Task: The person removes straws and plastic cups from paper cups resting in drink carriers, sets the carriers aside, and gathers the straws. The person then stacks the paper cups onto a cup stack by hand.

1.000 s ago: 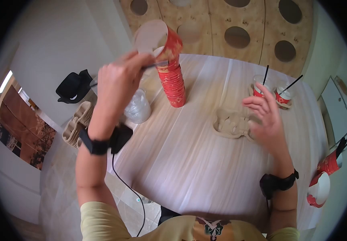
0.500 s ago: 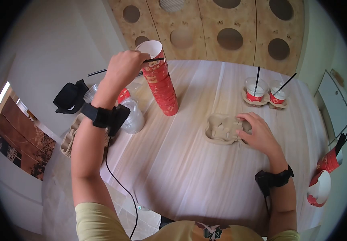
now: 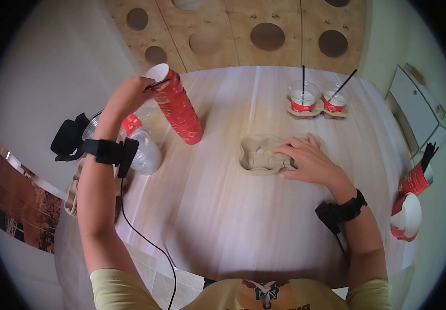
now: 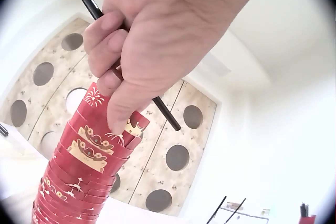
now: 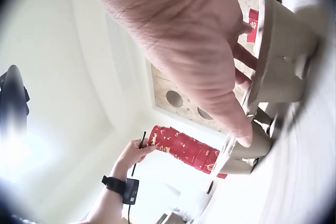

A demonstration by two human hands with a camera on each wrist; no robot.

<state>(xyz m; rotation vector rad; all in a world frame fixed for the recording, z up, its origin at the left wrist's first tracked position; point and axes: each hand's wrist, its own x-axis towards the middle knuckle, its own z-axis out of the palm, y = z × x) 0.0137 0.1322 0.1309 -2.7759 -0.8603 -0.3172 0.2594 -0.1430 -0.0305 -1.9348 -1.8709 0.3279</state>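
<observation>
In the head view, my left hand (image 3: 130, 97) is at the top of a tall stack of red paper cups (image 3: 181, 116), which leans slightly. Its curled fingers hold a thin black straw (image 4: 167, 113), while thumb and fingers pinch the uppermost cup (image 4: 94, 100) near its rim. My right hand (image 3: 309, 159) grips the divider of a moulded cardboard cup carrier (image 3: 246, 165) on the table, the thumb on the near edge and fingers over the far side. The carrier's left wells show; the hand covers part of its right half.
Behind the carrier, two clear-topped cups (image 3: 302, 98) with black straws sit in another carrier (image 3: 316, 114). Clear plastic cups (image 3: 145, 155) lie left of the stack. At the right edge are a red cup of black straws (image 3: 414, 180) and a white-and-red tub (image 3: 406, 217).
My left hand has lowered a tilted red cup onto the stack and stays at its top. My right hand came down from the air onto the carrier. The head view shifted.
</observation>
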